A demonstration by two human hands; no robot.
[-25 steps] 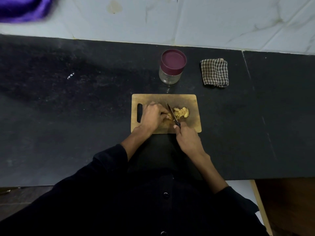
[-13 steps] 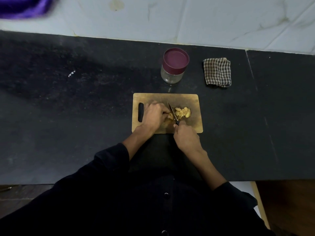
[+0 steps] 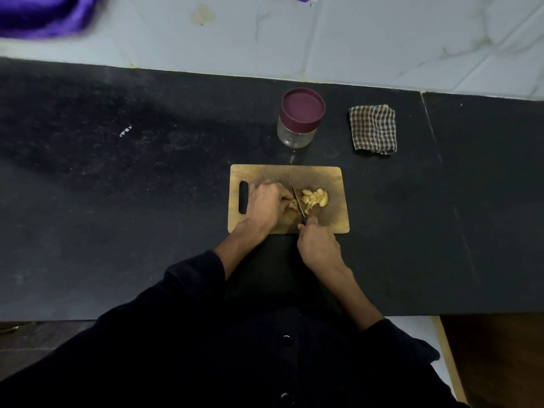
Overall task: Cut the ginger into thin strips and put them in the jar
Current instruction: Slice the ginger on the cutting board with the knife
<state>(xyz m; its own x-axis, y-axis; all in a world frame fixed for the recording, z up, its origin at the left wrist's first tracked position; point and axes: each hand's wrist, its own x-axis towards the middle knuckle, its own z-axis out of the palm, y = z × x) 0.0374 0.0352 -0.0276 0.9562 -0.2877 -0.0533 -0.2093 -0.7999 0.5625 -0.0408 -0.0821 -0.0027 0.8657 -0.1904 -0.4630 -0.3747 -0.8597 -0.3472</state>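
Ginger point(image 3: 290, 208) lies on the cutting board point(image 3: 329, 178), pinned under the curled fingertips of the left hand point(image 3: 266, 204); the right hand point(image 3: 318, 245), at the board's 6 o'clock edge, is wrapped round the handle of the knife point(image 3: 298, 201), whose blade points toward 11 o'clock and sits just beside the left fingertips; cut pieces point(image 3: 315, 197) lie in a small heap at 3 o'clock of the blade; the jar point(image 3: 298, 122), with its maroon lid on, stands on the dark counter point(image 3: 117, 216) at 12 o'clock of the board, apart from it; a folded checked cloth point(image 3: 373, 129) lies at 3 o'clock of the jar.
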